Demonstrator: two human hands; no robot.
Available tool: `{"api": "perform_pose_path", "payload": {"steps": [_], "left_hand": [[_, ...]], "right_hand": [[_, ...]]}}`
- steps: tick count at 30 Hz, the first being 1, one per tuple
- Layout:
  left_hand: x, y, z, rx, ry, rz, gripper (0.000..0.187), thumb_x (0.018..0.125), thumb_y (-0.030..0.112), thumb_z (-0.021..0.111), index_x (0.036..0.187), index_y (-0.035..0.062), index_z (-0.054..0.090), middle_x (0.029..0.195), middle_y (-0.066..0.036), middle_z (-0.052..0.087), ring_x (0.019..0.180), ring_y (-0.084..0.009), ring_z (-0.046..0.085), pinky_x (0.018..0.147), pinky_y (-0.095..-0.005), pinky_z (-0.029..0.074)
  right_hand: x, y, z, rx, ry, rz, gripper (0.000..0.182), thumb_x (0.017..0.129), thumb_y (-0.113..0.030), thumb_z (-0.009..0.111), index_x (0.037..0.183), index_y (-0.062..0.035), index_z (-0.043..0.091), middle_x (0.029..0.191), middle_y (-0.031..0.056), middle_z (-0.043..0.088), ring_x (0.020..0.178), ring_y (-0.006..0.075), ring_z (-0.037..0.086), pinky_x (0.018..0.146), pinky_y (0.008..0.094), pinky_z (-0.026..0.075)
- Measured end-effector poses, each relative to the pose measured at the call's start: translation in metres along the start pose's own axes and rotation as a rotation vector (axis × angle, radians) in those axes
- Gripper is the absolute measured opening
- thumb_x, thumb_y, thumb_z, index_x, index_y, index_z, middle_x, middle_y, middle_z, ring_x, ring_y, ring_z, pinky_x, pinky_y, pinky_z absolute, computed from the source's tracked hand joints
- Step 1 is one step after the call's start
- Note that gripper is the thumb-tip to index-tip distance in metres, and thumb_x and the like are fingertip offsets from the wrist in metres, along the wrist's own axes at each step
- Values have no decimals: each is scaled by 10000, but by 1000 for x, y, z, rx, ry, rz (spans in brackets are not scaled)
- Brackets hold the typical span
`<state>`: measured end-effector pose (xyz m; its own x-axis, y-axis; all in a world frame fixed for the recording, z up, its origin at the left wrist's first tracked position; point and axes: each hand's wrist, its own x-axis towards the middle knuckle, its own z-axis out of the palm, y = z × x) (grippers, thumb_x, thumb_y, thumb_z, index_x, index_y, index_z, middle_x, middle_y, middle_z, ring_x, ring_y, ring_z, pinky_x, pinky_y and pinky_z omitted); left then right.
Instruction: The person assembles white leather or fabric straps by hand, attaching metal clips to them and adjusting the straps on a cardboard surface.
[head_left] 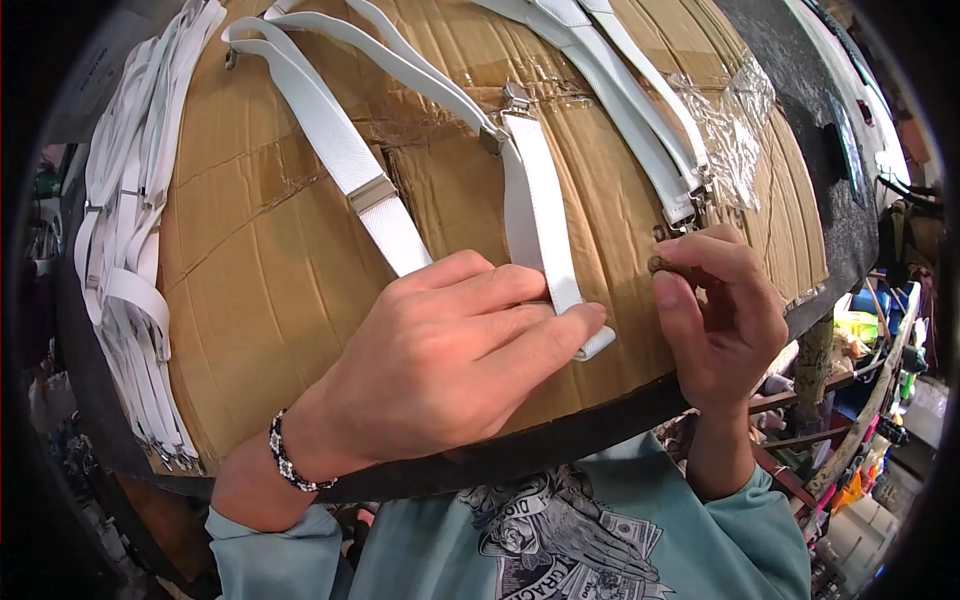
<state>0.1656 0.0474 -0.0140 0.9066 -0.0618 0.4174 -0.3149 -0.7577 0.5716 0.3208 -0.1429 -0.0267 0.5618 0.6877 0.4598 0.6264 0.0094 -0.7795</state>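
Note:
My left hand (440,345) lies over the lower end of a white suspender strap (535,200), its fingers closed on it, and the folded strap end sticks out by the index fingertip. Another length of the same suspenders, with a metal slider (372,193), runs under that hand. A metal clip (515,98) sits at the top of the held strap. To the right, my right hand (728,310) pinches a small brown, roundish piece (657,264) between thumb and index finger; its exact kind is too small to tell.
Cardboard (250,330) covers the dark table. A thick bundle of white suspenders (130,220) hangs along the left edge. Another white pair (625,110) lies at upper right, its metal clips (692,205) near my right hand. Clear plastic film (730,120) lies beside it.

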Motion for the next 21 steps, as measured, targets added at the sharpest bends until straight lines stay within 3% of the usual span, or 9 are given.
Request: {"api": "perform_pose_path", "payload": {"steps": [8, 15, 21], "left_hand": [[1, 0, 1, -34, 36, -5, 476, 601, -23, 788, 1076, 2, 761, 885, -58, 725, 799, -218, 669, 664, -339, 492], [0, -2, 2, -56, 51, -4, 463, 617, -27, 794, 1077, 2, 759, 847, -61, 703, 783, -221, 665, 653, -339, 488], [2, -1, 2, -127, 82, -68, 462, 637, -23, 811, 1093, 40, 769, 838, -70, 702, 767, -236, 656, 659, -345, 501]], "right_hand": [[0, -3, 2, 6, -3, 31, 235, 811, 80, 760, 1031, 18, 706, 880, 88, 671, 622, 81, 553, 522, 221, 405], [6, -4, -7, 6, -109, -86, 220, 826, 50, 771, 1031, 13, 700, 922, 102, 676, 669, 100, 573, 541, 227, 424], [-7, -10, -8, 79, -117, 38, 211, 846, 45, 762, 1041, 26, 684, 929, 112, 681, 694, 128, 597, 582, 232, 444]]}}
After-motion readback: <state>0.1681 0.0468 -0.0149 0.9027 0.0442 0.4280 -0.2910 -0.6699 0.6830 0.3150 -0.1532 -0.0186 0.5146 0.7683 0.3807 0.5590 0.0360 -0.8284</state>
